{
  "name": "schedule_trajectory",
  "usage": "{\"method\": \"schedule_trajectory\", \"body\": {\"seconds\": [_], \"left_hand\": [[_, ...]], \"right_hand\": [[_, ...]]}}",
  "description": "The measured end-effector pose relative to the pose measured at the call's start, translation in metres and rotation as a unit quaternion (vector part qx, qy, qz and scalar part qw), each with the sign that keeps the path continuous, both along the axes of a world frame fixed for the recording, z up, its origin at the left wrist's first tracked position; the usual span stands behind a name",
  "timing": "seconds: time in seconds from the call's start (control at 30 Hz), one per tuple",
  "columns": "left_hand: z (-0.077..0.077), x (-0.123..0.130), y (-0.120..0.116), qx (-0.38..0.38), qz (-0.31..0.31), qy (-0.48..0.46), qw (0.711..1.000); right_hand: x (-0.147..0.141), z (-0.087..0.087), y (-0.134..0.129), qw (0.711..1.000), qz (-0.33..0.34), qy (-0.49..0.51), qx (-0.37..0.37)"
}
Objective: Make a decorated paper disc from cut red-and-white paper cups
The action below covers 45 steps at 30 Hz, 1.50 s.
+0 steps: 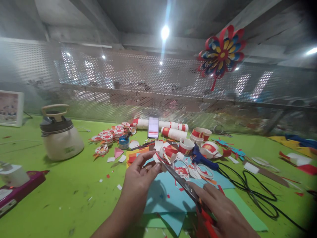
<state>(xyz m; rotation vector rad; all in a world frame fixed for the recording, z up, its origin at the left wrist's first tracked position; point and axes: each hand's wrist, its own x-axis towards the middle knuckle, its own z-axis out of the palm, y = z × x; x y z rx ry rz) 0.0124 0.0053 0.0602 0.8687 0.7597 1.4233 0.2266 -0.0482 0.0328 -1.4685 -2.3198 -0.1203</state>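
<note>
left hand (140,172) pinches; right hand (219,203) curls, knuckles up

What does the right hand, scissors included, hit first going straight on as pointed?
Probably the small white piece pinched in the left hand; the scissors in the right hand point toward it. Depth is unclear; contact may already exist.
</note>
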Motion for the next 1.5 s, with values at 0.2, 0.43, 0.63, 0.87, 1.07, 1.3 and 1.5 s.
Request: {"method": "schedule_trajectory", "body": {"seconds": [0.2, 0.43, 0.63, 0.87, 1.07, 1.3, 1.5], "left_hand": [[0.0009, 0.0003, 0.001, -0.008, 0.006, 0.009, 1.0], [0.0014, -0.0013, 0.0005, 0.011, 0.036, 0.053, 0.998], [0.0029, -0.0027, 0.0016, 0.04, 0.066, 0.073, 0.994], [0.0046, -0.0004, 0.0016, 0.042, 0.069, 0.059, 0.995], [0.0048, -0.0002, 0.0011, 0.04, 0.082, 0.074, 0.993], [0.0018, 0.0013, 0.0022, 0.031, 0.067, 0.038, 0.997], [0.0063, -0.0051, 0.001, 0.027, 0.02, 0.003, 0.999]], "right_hand": [[0.0009, 0.0, -0.0004, 1.0, 0.013, 0.003, -0.007], [0.0019, -0.0027, -0.0013, 1.0, 0.014, 0.004, -0.002], [-0.0008, -0.0008, 0.0005, 1.0, 0.007, -0.004, -0.017], [0.0022, -0.0054, 0.0005, 1.0, 0.003, -0.005, -0.014], [0.002, -0.006, 0.0009, 1.0, 0.009, -0.001, -0.018], [0.0002, -0.0072, 0.0006, 1.0, 0.009, -0.003, -0.006], [-0.0012, -0.0088, 0.0035, 0.999, 0.02, 0.005, 0.042]]}}
